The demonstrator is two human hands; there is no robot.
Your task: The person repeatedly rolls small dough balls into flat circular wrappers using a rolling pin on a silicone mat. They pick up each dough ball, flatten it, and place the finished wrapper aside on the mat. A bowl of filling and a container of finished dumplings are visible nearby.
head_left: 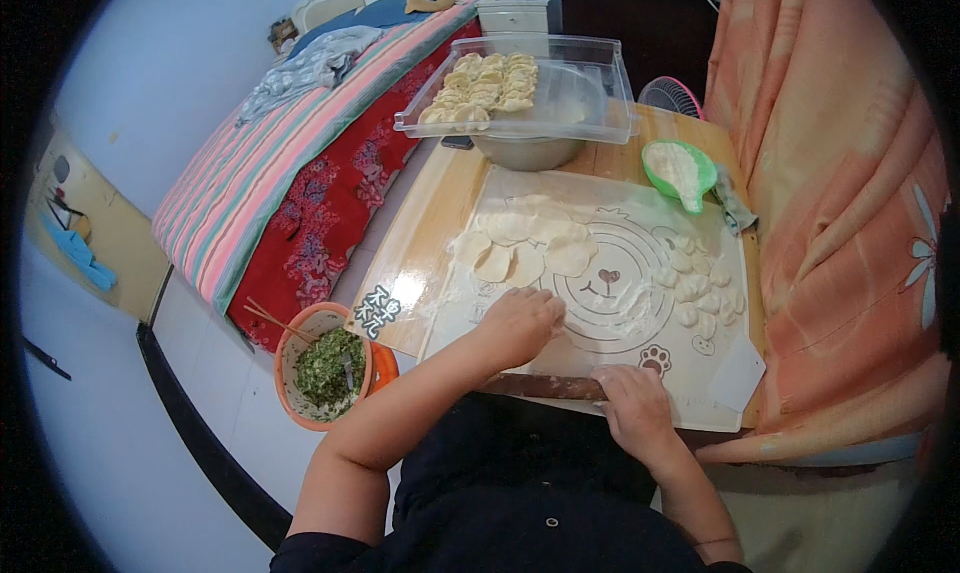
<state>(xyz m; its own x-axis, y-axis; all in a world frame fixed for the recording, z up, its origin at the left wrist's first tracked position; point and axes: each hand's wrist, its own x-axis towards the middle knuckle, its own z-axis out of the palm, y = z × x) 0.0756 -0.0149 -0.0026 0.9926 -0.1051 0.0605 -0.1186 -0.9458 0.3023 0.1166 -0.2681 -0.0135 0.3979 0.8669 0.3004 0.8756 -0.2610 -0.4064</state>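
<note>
A pale kneading mat with a printed bear face lies on the wooden table. My right hand is on the right end of a brown rolling pin at the mat's near edge. Above the pin's left part, my left hand is closed with its fingers curled down; what they may pinch is hidden. Just beyond it, several flat round dough wrappers overlap one another. Small dough pieces lie scattered on the mat's right side.
A clear plastic tray of folded dumplings rests on a metal bowl at the back. A green scoop holds flour. Lower left, an orange bowl contains chopped green filling and chopsticks. An orange curtain hangs at right.
</note>
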